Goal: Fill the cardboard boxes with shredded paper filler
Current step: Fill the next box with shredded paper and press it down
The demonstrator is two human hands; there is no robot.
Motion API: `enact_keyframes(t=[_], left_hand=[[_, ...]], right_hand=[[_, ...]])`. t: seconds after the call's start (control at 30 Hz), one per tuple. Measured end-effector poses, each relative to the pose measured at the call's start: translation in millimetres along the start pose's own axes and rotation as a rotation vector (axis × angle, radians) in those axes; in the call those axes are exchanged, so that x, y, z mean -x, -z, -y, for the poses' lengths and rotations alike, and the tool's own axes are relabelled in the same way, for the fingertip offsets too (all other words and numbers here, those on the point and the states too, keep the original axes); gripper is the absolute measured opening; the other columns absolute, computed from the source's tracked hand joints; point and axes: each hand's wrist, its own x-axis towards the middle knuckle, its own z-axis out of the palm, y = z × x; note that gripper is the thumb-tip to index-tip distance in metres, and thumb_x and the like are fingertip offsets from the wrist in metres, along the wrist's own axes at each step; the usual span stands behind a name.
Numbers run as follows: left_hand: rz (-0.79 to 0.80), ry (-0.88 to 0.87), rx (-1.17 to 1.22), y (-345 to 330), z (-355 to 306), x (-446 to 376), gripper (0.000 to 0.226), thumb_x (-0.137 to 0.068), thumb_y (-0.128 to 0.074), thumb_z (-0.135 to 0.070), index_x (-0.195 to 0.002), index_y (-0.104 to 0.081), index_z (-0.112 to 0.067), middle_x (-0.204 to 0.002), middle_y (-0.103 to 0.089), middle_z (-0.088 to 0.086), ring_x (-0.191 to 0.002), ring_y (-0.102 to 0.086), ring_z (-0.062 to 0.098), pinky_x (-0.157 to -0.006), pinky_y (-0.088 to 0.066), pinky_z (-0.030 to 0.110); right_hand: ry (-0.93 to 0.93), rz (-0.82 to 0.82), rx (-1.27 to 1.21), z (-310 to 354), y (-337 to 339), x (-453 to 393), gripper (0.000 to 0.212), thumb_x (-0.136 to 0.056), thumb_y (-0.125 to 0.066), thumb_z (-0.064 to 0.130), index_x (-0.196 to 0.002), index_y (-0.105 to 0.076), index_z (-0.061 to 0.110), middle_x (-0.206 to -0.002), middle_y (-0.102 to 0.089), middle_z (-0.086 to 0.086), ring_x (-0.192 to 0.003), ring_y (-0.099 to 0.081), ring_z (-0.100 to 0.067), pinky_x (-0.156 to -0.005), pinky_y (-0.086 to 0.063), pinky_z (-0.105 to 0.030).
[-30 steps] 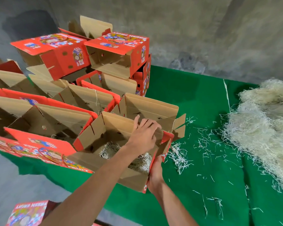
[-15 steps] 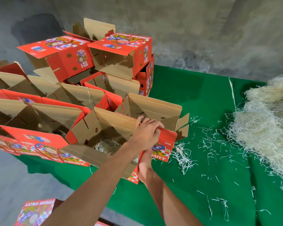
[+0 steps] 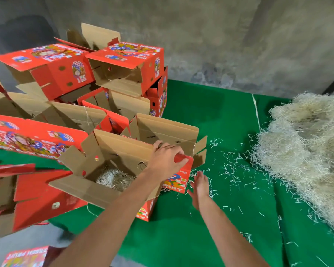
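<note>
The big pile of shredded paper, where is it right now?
The shredded paper pile lies at the right edge of the head view on the green cloth, well right of the open box the left hand grips.

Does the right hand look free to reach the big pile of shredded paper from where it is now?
Probably yes. The right hand is open and holds nothing, beside the box that the left hand grips by its flap. Between it and the shredded paper pile lies only green cloth with loose strands.
</note>
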Motion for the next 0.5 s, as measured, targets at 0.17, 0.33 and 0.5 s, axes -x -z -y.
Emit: enact_keyframes(t=[0.17,0.33,0.5], left_hand=[[-0.019,0.016,-0.019,0.0,3.3,-6.1,0.037,-0.088,-0.055,-0.067,-0.097,-0.063,-0.032,-0.101,-0.067,-0.017,-0.104,-0.056,0.009,-0.117,-0.019,0.043],[-0.070,0.026,-0.052,4.0,14.3,-9.7,0.044,-0.087,-0.050,-0.073,-0.091,-0.060,-0.030,-0.095,-0.068,-0.014,-0.099,-0.057,0.012,-0.114,-0.025,0.042],[-0.030,0.098,-0.138,6.0,24.3,-14.8,0.062,-0.080,-0.034,-0.088,-0.091,-0.059,-0.032,-0.093,-0.067,-0.014,-0.098,-0.056,0.012,-0.112,-0.028,0.043]], right_hand=[[0.063,0.148,0.150,15.6,-15.3,-13.4,0.026,-0.108,-0.036,0.036,-0.109,-0.056,0.020,-0.089,-0.076,0.000,-0.069,-0.074,-0.008,-0.067,-0.052,-0.032],[0.109,0.170,0.251,15.0,-27.2,-20.9,0.035,-0.108,-0.031,0.046,-0.112,-0.057,0.022,-0.100,-0.075,-0.005,-0.076,-0.074,-0.010,-0.060,-0.049,-0.029],[0.126,0.230,0.264,13.3,-37.5,-23.4,0.037,-0.108,-0.031,0.047,-0.117,-0.058,0.024,-0.091,-0.077,0.007,-0.076,-0.074,-0.004,-0.056,-0.053,-0.023]])
